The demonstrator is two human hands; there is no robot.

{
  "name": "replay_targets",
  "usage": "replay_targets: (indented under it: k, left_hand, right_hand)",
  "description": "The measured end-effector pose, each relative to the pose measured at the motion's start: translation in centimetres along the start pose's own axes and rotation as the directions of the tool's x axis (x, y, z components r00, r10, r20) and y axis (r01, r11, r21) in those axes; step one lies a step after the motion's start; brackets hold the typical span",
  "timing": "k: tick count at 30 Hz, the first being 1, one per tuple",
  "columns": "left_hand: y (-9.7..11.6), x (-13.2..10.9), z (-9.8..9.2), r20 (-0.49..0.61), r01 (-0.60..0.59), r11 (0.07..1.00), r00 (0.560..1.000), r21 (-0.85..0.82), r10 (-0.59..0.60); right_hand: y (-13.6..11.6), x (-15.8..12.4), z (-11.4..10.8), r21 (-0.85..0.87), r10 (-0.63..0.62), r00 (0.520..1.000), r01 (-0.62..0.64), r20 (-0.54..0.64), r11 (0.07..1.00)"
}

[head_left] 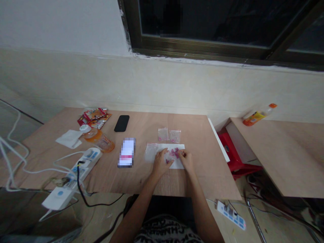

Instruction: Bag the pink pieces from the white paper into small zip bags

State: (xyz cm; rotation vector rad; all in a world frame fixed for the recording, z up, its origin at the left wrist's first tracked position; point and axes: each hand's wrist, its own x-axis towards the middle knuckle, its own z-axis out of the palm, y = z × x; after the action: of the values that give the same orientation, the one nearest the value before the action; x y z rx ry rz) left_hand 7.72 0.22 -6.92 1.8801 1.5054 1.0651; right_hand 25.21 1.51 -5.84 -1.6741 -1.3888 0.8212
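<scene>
Directly between left grip and right grip, pink beads.

a dark top with pale block letters (only partly legible), dark legwear, and bare forearms.

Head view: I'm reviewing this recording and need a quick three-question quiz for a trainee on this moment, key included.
1. Which is nearer the black phone: the left hand or the right hand?
2. True or false: the main cluster of small pink pieces lies between the two hands.
3. What colour is the cap of the bottle on the right-hand table? A white; B orange; C blue.

Key: 1. Left hand. 2. True. 3. B.
</scene>
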Motion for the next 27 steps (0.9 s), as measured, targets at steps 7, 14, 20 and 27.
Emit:
replay_targets:
  k: [7, 14, 20, 27]
  left_hand:
    - [0.1, -0.1, -0.2, -0.004, -0.011, 1.0, 1.0, -0.005, 0.011]
    - [0.0, -0.1, 0.0, -0.014, -0.004, 1.0, 1.0, -0.001, 0.004]
    - [-0.1, -0.1, 0.0, -0.012, -0.011, 1.0, 1.0, 0.003, 0.011]
    - [-0.1, -0.1, 0.0, -0.006, -0.015, 1.0, 1.0, 0.007, 0.015]
  right_hand:
    - [-1.6, -0.4, 0.6, 0.262, -0.151, 0.966, 0.093, 0.21, 0.961]
    - [0.3, 0.1, -1.0, 0.02, -0.039, 0.997, 0.038, 0.06, 0.999]
    - [1.3, -0.1, -1.2, -0.126, -0.014, 1.0, 0.017, 0.027, 0.992]
    - [1.1, -0.1, -1.0, -0.167, -0.033, 0.999, 0.034, 0.008, 0.985]
